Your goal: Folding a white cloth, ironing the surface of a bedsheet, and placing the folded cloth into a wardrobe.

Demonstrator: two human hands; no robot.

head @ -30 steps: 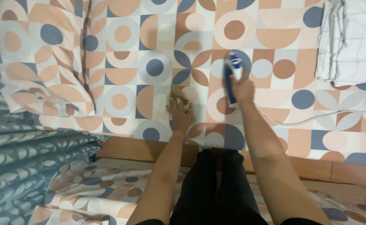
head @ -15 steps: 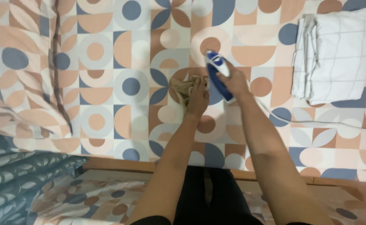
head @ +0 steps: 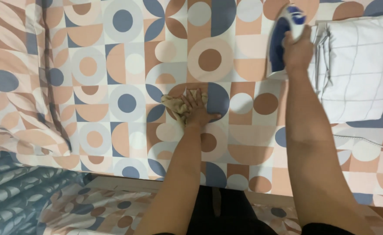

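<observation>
- Bedsheet (head: 113, 130) first, since it's what everything sits on: a patterned sheet with circles, half-circles and petal shapes in peach, brown, grey-blue and cream, spread flat in front of us. It bunches into folds at the left edge.
- No real containers here, so nothing to report inside anything. The closest we get to a "stack" is the folded white cloth (head: 357, 69) with thin grey grid lines, lying on the sheet at the upper right.
- The steam iron (head: 285, 37) is blue and white, tilted up on its side rather than flat. It sits just left of the folded white cloth, touching or nearly touching its edge.
- Our right hand (head: 298, 50) is wrapped tight around the iron's handle from below, so the iron pokes out above the knuckles.
- Our left hand (head: 198, 106) is pressed down on the sheet, fingers spread narrow over a crumpled beige rag (head: 176, 104). The rag sticks out to the left of the fingers.
- A thin white cord (head: 365, 141) trails across the sheet at the right, below the folded cloth.
- Lower left, a grey-blue leaf-print fabric (head: 21, 187) hangs below the sheet's edge.
</observation>
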